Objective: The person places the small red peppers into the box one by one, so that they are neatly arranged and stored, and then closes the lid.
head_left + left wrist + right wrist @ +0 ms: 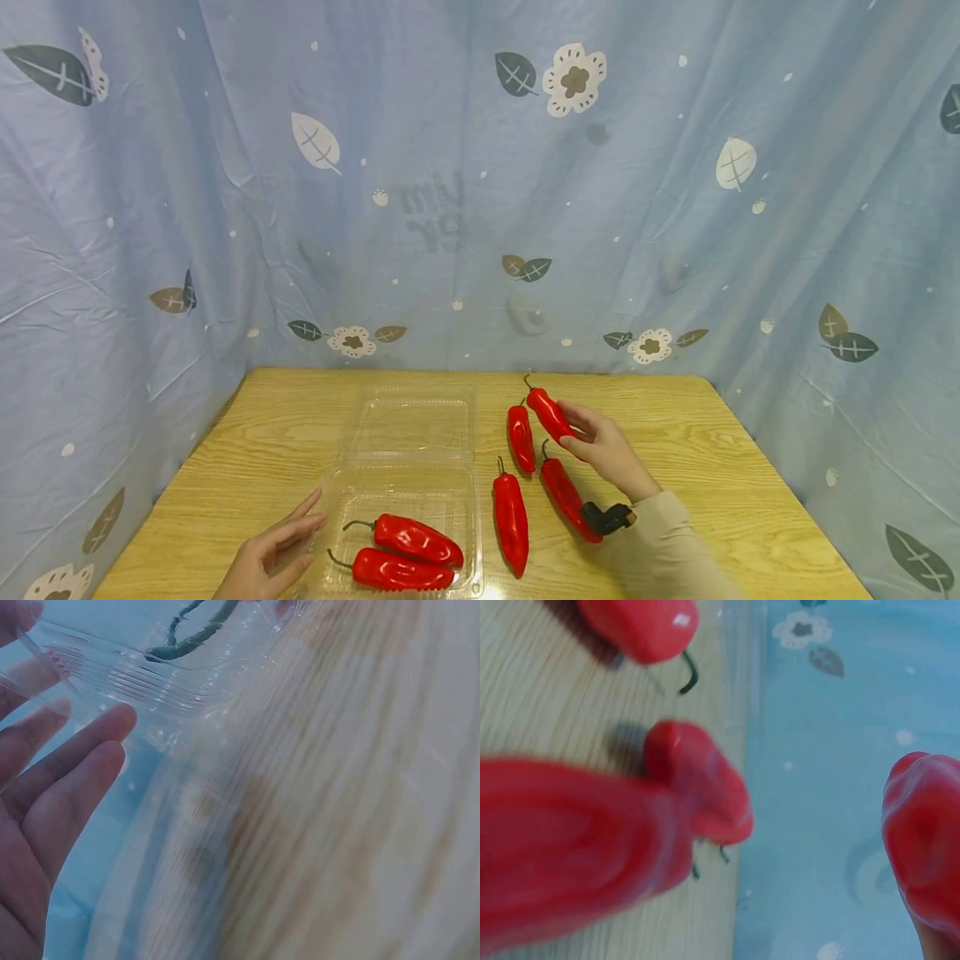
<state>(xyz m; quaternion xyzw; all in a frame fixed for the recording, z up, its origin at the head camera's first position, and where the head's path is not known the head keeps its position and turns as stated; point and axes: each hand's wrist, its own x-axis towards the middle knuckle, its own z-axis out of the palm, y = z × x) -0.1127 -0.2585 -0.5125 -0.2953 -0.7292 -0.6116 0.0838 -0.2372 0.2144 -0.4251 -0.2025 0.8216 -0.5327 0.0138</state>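
My right hand (603,450) grips a long red chili pepper (550,412) between thumb and fingers, its stem pointing away; in the right wrist view a red pepper (926,840) fills the right edge with a bit of finger below. Just left of it lies a smaller red pepper (521,437), with another pepper (562,492) under the wrist and one more (512,521) beside the box. My left hand (270,550) has loosely extended fingers by the left side of a clear plastic clamshell box (337,492); whether they touch it I cannot tell. Two red peppers (416,540) lie in its near half.
The box's lid (416,425) lies folded back toward the far edge of the wooden table (292,417). A black wrist camera (606,518) sits on the right sleeve. Blue patterned curtain (450,167) hangs behind the table and at both sides.
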